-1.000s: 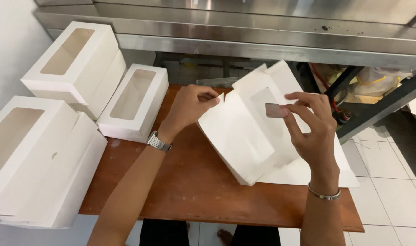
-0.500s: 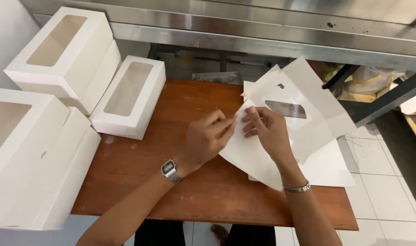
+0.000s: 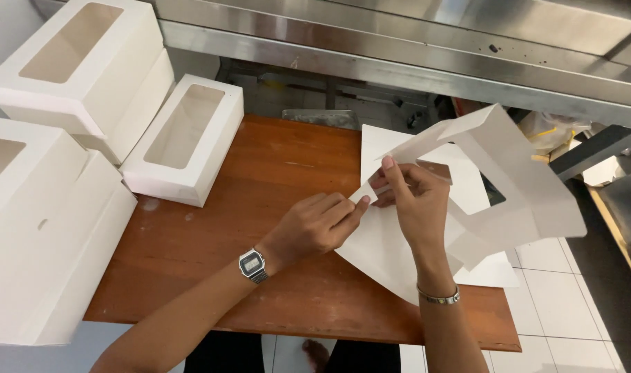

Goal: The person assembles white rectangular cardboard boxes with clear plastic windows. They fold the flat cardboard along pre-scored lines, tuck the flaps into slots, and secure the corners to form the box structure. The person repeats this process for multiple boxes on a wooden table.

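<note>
A corner flap of the flat white box blank (image 3: 498,183) is pinched between the left hand (image 3: 315,228) and right hand (image 3: 415,200), just above the wooden table (image 3: 212,262).

White window boxes (image 3: 184,141) on wooden table (image 3: 212,276)

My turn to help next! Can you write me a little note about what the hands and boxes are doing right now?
Left hand: pinching a corner flap of the unfolded white box.
Right hand: gripping the same flap area, box partly raised.
Under it: flat box sheets on the wooden table.
Done: folded window boxes stacked at the left.
Left: this box is not yet shaped.
</note>
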